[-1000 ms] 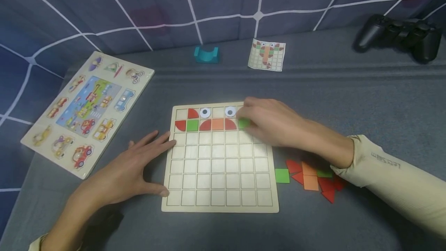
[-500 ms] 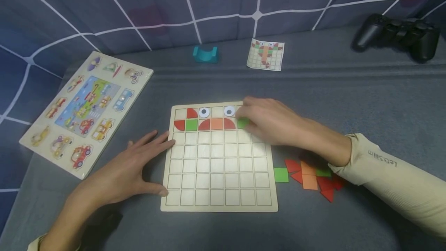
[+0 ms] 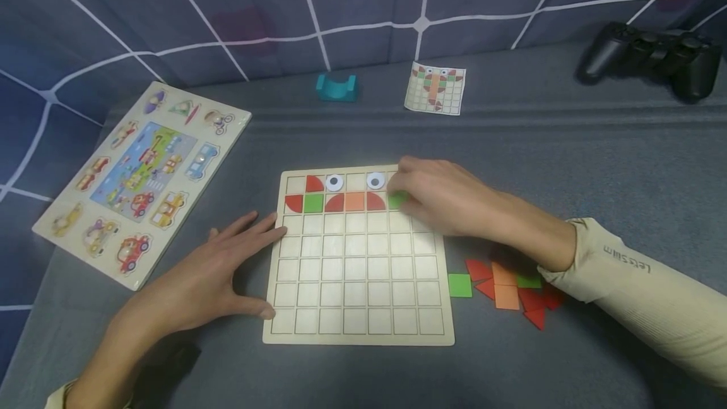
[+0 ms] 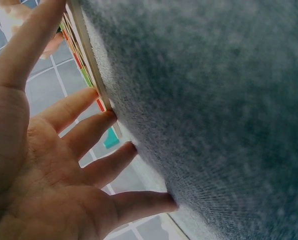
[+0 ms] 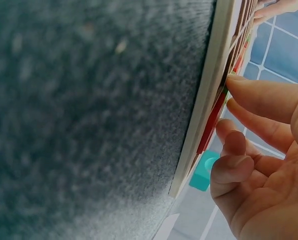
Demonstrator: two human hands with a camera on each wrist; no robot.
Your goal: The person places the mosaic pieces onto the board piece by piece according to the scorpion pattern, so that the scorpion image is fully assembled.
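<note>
A pale wooden grid board [image 3: 355, 268] lies on the grey cloth, with red quarter-round tiles, a green square, an orange square and two eye discs in its top two rows. At its left edge rests my left hand [image 3: 193, 283], fingers spread, thumb lower down; the left wrist view has the fingertips [image 4: 105, 116] touching the board's side and the cloth. My right hand [image 3: 454, 197] is over the upper right cells and pinches a green square tile [image 3: 397, 201] in the second row with thumb and forefinger. The hand hides the cells beyond; the right wrist view has a red tile [image 5: 211, 122] there.
Loose green, orange and red tiles [image 3: 506, 297] lie right of the board. Behind it are a printed pattern card [image 3: 419, 103] and a teal block [image 3: 336, 90]. A vehicle peg puzzle [image 3: 224, 166] lies left, a black game controller [image 3: 647, 59] far right.
</note>
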